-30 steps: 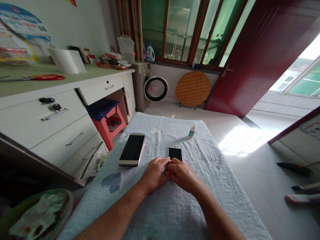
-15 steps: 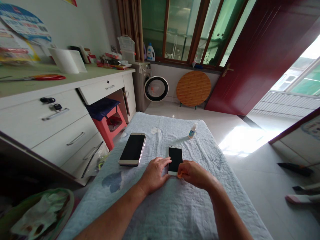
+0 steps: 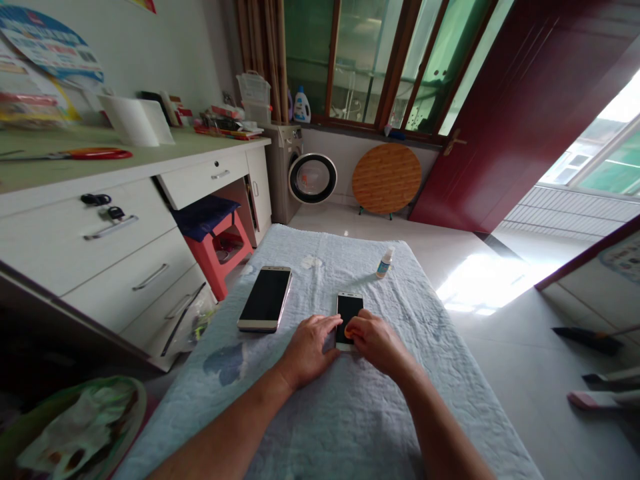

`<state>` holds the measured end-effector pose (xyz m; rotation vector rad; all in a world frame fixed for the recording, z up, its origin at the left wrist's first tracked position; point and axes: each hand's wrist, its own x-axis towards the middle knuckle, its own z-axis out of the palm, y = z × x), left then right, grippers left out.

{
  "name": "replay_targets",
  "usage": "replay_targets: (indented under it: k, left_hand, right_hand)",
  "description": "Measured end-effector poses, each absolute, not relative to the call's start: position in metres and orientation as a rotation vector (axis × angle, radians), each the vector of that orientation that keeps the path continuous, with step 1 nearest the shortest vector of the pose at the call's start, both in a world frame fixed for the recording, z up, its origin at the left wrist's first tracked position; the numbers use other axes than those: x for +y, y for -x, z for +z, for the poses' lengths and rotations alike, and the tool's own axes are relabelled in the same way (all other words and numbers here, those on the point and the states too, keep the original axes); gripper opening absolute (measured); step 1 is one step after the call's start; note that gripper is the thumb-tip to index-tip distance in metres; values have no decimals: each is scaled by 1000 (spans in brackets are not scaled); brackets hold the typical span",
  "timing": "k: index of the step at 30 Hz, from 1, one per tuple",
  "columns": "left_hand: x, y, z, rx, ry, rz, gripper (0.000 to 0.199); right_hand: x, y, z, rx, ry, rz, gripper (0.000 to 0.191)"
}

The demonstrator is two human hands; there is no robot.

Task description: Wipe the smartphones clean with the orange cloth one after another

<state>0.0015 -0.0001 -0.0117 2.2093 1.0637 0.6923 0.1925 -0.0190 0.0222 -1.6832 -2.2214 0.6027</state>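
A white-framed smartphone [image 3: 350, 304] with a dark screen lies flat on the cloth-covered table. My left hand [image 3: 311, 343] holds it at its left edge, fingertips on the screen side and thumb by the lower corner. My right hand [image 3: 376, 339] is closed over the lower right of the screen. Pinched in its fingers is a small orange cloth [image 3: 349, 331], mostly hidden, pressed to the glass. A second, larger gold-edged phone [image 3: 266, 297] rests to the left, apart from both hands. Behind and to the right stands a small spray bottle [image 3: 385, 263].
A light blue quilted cloth [image 3: 320, 257] covers the table. To the left are a white desk [image 3: 115, 260] and a red stool [image 3: 215, 263]. A basket [image 3: 137, 427] with plastic bags sits low at left. An open washing machine [image 3: 285, 170] is beyond.
My right hand has moved left and slightly up, carrying the orange cloth from the phone's lower right edge onto the screen. My left hand and the other things stay put.
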Motion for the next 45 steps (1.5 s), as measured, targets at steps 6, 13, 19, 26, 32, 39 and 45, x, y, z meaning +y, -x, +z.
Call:
replay_targets:
  k: [6, 13, 19, 26, 32, 39, 45]
  left_hand:
    - [-1, -2, -11, 1071, -2218, 718, 50]
    - [0, -1, -7, 1057, -2219, 691, 58]
    - [2, -1, -5, 1047, -2223, 681, 40]
    - [4, 0, -11, 1046, -2280, 646, 37]
    - [4, 1, -6, 1037, -2269, 621, 39]
    - [5, 4, -4, 997, -2271, 551, 43]
    - [8, 7, -4, 950, -2273, 500, 42]
  right_hand:
    - [-25, -184, 24, -2306, 1509, 704, 16]
    - [-18, -190, 22, -2154, 1750, 561, 22]
    - [-17, -210, 26, -2182, 1774, 633, 21]
    - [-24, -225, 41, -2328, 1704, 893, 21]
    - [-29, -209, 46, -2389, 1740, 883, 16]
    - [-30, -190, 41, -2481, 1791, 611, 10]
    - [-33, -173, 34, -2507, 1723, 477, 10]
